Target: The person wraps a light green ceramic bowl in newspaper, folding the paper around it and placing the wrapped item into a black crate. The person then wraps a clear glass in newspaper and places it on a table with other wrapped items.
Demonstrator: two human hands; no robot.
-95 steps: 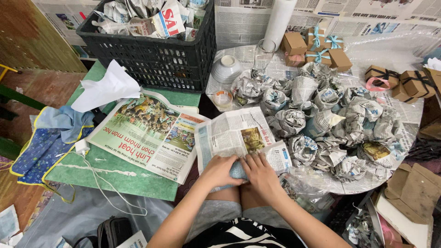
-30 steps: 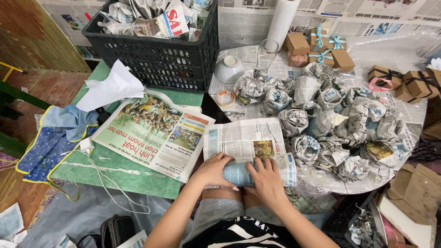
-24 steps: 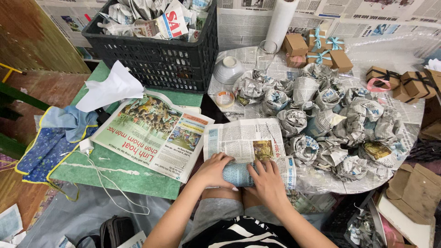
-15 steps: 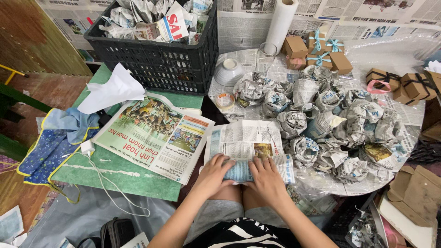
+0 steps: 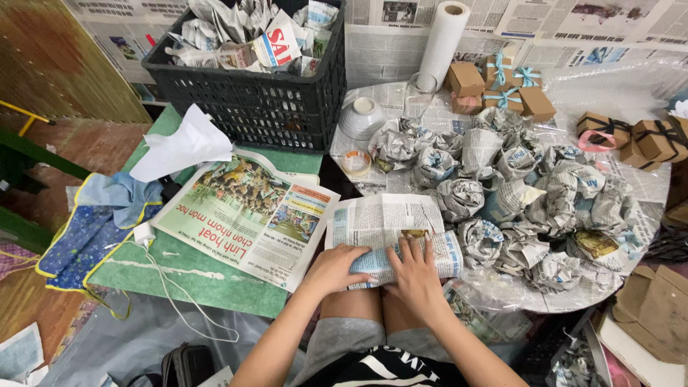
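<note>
Newspaper-wrapped roll (image 5: 401, 259): light, soft outside, likely fragile inside. Left hand (image 5: 331, 268) and right hand (image 5: 416, 276), side by side, press it; grip mid-body.

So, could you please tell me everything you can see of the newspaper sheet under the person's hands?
The newspaper sheet is grey printed paper with one small colour photo. Its far part lies flat at the round table's near edge; its near part curls around something hidden, forming a roll over the person's knees. The left hand presses the roll's left part and the right hand its middle.
</note>
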